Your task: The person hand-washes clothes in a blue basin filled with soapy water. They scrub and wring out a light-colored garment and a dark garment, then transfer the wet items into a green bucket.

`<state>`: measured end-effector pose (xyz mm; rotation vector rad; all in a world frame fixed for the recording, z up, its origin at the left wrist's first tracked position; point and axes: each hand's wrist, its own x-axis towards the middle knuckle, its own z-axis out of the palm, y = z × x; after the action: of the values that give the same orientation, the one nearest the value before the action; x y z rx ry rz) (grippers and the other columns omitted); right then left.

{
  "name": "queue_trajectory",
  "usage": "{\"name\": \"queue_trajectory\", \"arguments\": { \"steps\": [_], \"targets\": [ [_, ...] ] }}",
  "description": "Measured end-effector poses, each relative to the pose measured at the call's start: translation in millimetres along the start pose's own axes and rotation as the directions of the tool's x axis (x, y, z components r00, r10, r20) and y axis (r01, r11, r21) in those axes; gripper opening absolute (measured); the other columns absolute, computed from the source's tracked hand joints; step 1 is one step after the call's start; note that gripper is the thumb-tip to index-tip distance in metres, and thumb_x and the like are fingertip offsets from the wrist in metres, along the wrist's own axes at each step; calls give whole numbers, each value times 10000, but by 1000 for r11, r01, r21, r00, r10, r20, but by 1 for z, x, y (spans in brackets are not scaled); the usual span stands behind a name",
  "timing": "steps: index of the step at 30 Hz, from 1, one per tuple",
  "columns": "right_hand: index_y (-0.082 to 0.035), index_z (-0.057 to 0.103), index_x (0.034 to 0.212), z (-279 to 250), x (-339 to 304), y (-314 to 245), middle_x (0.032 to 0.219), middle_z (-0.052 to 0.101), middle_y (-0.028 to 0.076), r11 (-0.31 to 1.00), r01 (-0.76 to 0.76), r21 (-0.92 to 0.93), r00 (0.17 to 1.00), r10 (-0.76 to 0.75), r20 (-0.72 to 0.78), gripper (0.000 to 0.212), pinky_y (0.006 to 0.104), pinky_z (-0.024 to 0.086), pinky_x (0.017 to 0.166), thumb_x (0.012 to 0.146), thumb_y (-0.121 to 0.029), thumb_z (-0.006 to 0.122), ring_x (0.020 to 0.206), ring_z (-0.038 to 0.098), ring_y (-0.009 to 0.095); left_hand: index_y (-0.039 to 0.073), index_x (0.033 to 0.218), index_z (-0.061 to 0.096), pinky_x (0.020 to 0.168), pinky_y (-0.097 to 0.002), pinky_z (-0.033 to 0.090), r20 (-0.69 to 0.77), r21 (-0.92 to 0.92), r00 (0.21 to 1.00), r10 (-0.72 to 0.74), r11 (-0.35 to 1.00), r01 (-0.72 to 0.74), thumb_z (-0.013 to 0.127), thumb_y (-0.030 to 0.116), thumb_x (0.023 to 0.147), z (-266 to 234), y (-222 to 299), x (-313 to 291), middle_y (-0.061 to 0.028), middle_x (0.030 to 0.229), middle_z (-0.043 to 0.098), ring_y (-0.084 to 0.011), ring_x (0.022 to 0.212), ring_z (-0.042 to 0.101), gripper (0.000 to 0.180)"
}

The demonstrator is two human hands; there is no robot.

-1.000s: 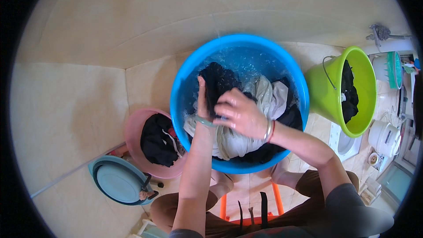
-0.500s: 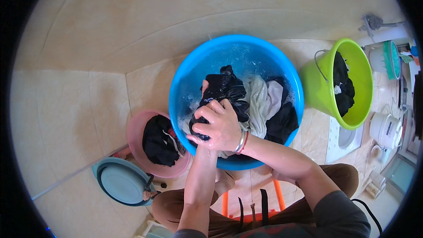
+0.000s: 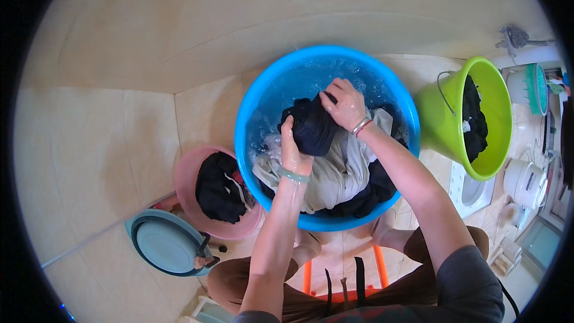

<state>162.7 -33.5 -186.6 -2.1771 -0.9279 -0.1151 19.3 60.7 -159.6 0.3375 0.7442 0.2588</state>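
Observation:
A wet black garment (image 3: 312, 128) is bunched between my hands above a big blue basin (image 3: 244, 134) of water. My left hand (image 3: 293, 149), with a pale green bangle at the wrist, cups its left side, thumb up along the cloth. From the right, my right hand (image 3: 347, 104) grips the garment's upper right corner with curled fingers. Under the bundle lies a soaked light grey garment (image 3: 335, 182). More dark clothing (image 3: 379, 182) sits at the basin's right and near side, partly hidden by the grey cloth.
A pink basin (image 3: 190, 167) with black clothes stands left of the blue one, beside a grey-blue folding basin (image 3: 167, 245). To the right, a lime-green bucket (image 3: 433, 110) holds dark clothes, near a squat toilet (image 3: 475, 194) and a white lidded tub (image 3: 525, 182). A tiled wall rises behind.
My hands were pressed together around the black garment; now they are apart, with my right hand farther up and right. The light grey cloth has spread leftward in the basin.

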Motion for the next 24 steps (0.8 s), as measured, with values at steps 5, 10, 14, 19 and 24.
{"name": "queue_trajectory", "arguments": {
  "steps": [5,10,14,19,24],
  "targets": [
    [-187,551,1254,3,-15,8,1260,470,121,993,-61,-105,982,79,173,477,493,468,912,854,-427,648,1150,474,358,200,1388,395,1052,-465,369,2,-23,999,51,998,-51,652,289,906,-24,4,13,-52,1383,482,-247,1264,469,553],
    [-180,567,1219,24,-22,14,1308,471,114,943,33,-333,842,153,517,423,514,465,898,862,-398,631,1167,492,352,293,1447,296,1031,-493,366,-154,61,987,53,997,-44,653,284,918,-31,-6,30,-25,1426,421,-259,1266,446,638],
    [-112,607,1155,60,-30,57,1219,547,139,805,16,-593,848,303,434,372,504,473,867,875,-356,619,1118,553,331,356,1458,272,1011,-535,363,-156,83,985,-77,992,91,631,304,931,-26,-18,45,18,1453,391,-268,1273,437,639],
    [-87,662,1017,41,-7,8,1057,591,161,985,-170,11,969,166,185,290,436,491,820,827,-306,673,977,590,346,207,1400,413,1059,-485,362,67,-12,991,-119,993,120,545,421,955,-44,-5,53,-37,1389,490,-264,1272,461,512],
    [-108,661,905,-23,-10,-66,1014,556,94,911,246,331,958,-279,58,222,389,478,799,750,-255,719,923,548,308,115,1294,537,988,-405,453,246,-28,941,-234,968,248,459,569,949,-31,17,42,-75,1229,608,-253,1109,585,575]
  ]
}}
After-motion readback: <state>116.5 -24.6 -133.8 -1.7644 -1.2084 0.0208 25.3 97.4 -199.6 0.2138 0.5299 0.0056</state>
